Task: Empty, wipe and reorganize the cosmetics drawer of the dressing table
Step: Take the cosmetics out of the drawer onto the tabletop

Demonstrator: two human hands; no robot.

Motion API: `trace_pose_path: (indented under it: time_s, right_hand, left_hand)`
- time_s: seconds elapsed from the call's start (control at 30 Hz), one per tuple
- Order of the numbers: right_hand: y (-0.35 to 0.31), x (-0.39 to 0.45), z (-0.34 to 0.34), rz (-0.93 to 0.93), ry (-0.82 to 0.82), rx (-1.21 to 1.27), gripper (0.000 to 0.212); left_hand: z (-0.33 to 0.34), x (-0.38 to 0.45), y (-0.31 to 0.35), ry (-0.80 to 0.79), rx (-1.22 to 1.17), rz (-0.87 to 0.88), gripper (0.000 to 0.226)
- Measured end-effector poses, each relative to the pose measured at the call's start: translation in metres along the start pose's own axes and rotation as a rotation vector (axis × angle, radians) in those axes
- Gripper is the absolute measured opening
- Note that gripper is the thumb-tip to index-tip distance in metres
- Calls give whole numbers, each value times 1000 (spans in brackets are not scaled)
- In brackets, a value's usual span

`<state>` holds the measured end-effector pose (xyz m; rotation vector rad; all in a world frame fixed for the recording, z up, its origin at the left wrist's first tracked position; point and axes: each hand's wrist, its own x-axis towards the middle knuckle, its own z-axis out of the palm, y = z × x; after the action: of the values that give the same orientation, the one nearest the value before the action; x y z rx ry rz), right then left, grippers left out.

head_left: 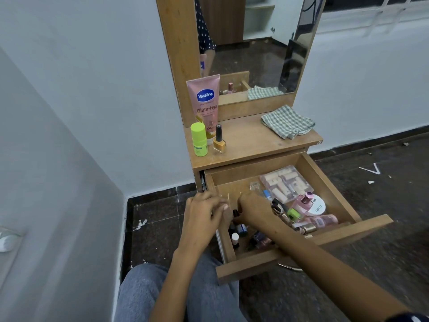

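Both hands in the open drawer (274,257).
I see the right hand (251,209) pinching a small bottle (235,213); the left hand (204,211) hangs loosely curled, holding nothing.

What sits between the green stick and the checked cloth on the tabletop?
Head view: a yellow nail polish bottle beside the green stick, then bare wood up to the checked cloth.

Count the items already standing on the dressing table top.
4: the pink lotion tube at the back left, the green stick and yellow nail polish before it, and the checked cloth on the right.
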<state>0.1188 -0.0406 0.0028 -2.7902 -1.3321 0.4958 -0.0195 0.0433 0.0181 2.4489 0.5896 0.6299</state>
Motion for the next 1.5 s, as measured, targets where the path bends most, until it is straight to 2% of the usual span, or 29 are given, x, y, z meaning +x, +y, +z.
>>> trace_pose_path:
  time_s: [0.17,0.33,0.4,0.5,0.6,0.77,0.87,1.07,1.17,1.27,1.4,1.5]
  right_hand:
    - [-1,3,6,8,-1,93,36]
    - [20,0,-8,47,96,502,24]
    - [22,-6,-24,-20,214,668,20]
    - [16,-8,-47,-117,488,867,22]
    - [5,0,-62,-152,686,1031,21]
    - [-6,36,-72,-131,861,991,20]
    - [-9,57,-72,-75,882,882,21]
    - [-7,74,-71,-74,886,841,24]
    - [-3,62,-66,-78,865,904,33]
    - [5,31,-54,-136,906,859,24]
    - [20,-13,-24,-268,730,736,9]
    - [30,-29,-6,-259,586,714,7]
  left_hand:
    - [0,-1,1,-58,0,26,14]
    - [-2,-2,0,-185,70,96,15]
    - [-2,-1,1,-244,90,125,16]
    - [-3,2,2,-293,89,154,16]
    - [-6,4,5,-315,109,155,15]
    - [-7,5,10,-350,150,160,17]
    - [-6,5,12,-357,144,182,20]
    - [-6,7,14,-399,127,222,22]
    - [-6,9,13,-424,156,233,20]
    - [-5,10,13,-469,183,224,20]
    - [-2,10,11,-490,209,223,20]
    - [2,10,12,-462,220,201,21]
